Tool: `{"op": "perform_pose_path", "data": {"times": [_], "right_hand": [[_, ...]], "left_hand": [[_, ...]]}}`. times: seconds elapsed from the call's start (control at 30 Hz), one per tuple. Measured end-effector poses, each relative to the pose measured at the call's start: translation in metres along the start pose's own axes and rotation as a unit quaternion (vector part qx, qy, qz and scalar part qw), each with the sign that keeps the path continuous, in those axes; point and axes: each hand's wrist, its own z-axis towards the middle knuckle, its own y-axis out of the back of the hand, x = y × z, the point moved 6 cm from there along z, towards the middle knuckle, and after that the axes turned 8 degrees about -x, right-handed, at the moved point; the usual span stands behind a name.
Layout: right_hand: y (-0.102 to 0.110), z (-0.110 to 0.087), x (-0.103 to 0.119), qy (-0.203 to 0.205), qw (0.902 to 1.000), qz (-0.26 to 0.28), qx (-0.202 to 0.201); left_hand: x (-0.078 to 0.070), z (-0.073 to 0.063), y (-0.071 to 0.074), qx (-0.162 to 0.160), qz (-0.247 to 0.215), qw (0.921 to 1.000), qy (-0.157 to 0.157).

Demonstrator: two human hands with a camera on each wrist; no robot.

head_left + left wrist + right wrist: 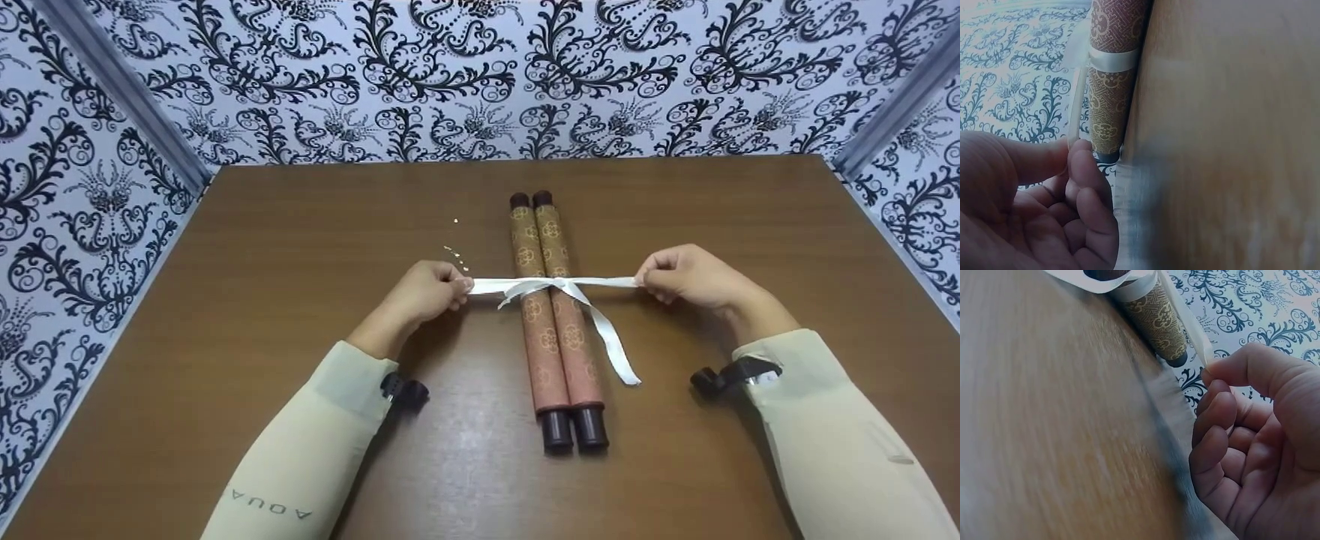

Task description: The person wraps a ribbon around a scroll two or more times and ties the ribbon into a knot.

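Observation:
Two scrolls [546, 341] with gold-patterned covers and dark end knobs lie side by side on the table. A white ribbon [615, 349] circles them and crosses in a knot at their middle, with one loose tail trailing toward the near right. My left hand [433, 289] pinches a stretch of ribbon between thumb and forefinger, left of the scrolls. Out to the right, my right hand [686, 279] pinches another stretch, and both run nearly straight from the knot. In the left wrist view a ribbon band [1112, 61] wraps the scroll.
The brown wooden table [262, 300] carries the scrolls. Patterned black-and-white panels [450, 82] stand at the back and both sides. Several tiny pale specks [456, 257] show on the table near the left hand. A dark wrist camera [409, 394] is strapped over the left sleeve.

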Motion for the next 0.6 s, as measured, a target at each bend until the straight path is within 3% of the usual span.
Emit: {"op": "perform_pose_path", "data": {"times": [0.43, 0.6], "right_hand": [[-0.018, -0.004, 0.018, 0.034, 0.9977, 0.057, 0.013], [-0.026, -0.003, 0.027, 0.037, 0.9948, 0.094, 0.013]], "left_hand": [[-0.008, -0.001, -0.003, -0.043, -0.08, 0.9958, -0.01], [-0.013, -0.004, -0.003, -0.056, -0.121, 0.9908, -0.021]]}}
